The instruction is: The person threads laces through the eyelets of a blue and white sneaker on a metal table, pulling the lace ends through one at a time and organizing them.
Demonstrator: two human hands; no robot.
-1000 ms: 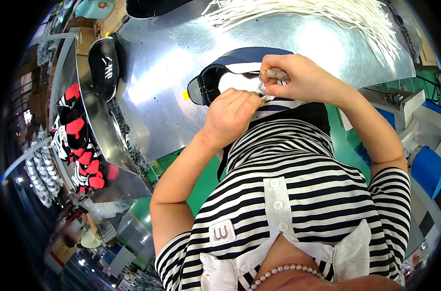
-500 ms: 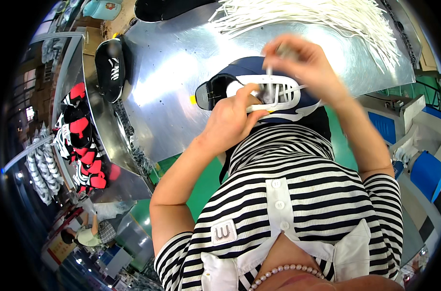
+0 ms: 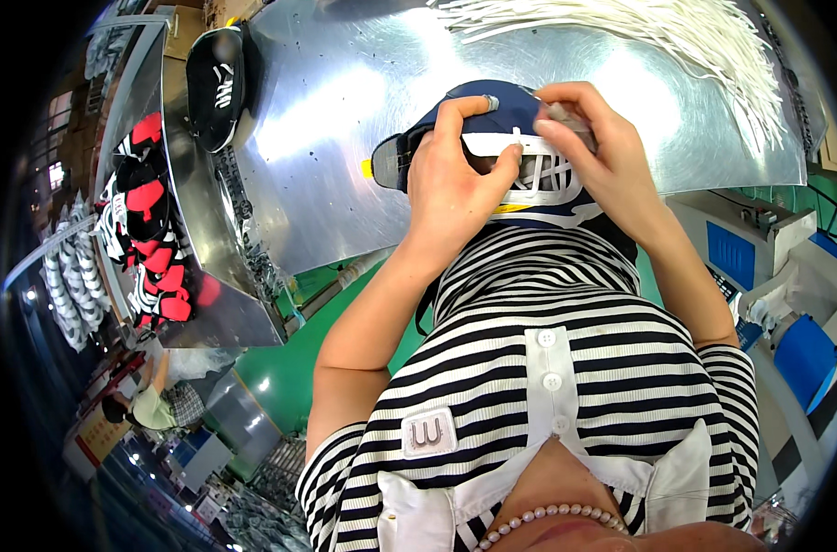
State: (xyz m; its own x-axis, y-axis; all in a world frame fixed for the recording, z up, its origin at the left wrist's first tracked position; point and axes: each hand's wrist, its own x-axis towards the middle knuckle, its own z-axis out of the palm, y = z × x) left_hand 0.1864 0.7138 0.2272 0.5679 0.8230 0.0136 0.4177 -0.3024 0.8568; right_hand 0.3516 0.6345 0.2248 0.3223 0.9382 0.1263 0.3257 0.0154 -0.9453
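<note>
A navy shoe (image 3: 492, 92) with a white eyelet panel lies at the table's near edge, toe to the right. White laces (image 3: 547, 173) cross its opening in several rows. My left hand (image 3: 460, 179) grips the shoe across its opening, index finger on the far side and thumb by the eyelets. A grey band wraps that index fingertip. My right hand (image 3: 607, 152) is closed in a pinch over the far side of the toe. Something small and greyish shows between its fingers, too blurred to name. A short white lace end (image 3: 517, 135) stands up between the hands.
The metal table (image 3: 335, 138) carries a pile of white laces (image 3: 658, 46) at the far right. A black shoe (image 3: 218, 87) sits at the left on a side ledge. Red, black and white shoe parts (image 3: 151, 230) hang beyond. Another person (image 3: 156, 405) works at the lower left.
My left hand has shifted from the near side to span the shoe's opening. My right hand has come down closer to the eyelets. The whole view has shifted slightly.
</note>
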